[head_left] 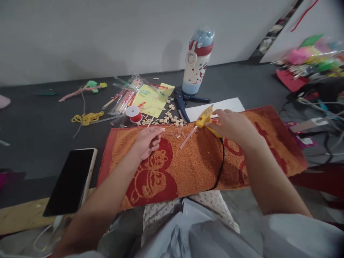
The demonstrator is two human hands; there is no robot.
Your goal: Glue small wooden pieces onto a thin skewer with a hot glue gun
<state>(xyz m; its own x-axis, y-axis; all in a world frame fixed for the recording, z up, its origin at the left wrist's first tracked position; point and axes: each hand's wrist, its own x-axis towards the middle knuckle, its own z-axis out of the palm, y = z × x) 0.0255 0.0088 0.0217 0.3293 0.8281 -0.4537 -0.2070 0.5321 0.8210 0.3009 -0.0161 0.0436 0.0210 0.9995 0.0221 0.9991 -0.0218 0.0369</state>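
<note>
One pale piece (163,129) pinched in left hand (146,142), wooden bits (169,115) just beyond its fingertips, presumably for reach; yellow glue gun (204,118) in loosely curled right hand (236,127), nozzle (211,106) facing away, likely for safety.

Left forearm (113,186) slants in across the near-left corner of the towel (193,168); left hand (146,141) over its far-left part, thumb and forefinger pinched, other fingers curled. Right forearm (271,172) crosses the towel's right half; right hand (235,125) at its far edge, palm down, fingers bent in a grip.
</note>
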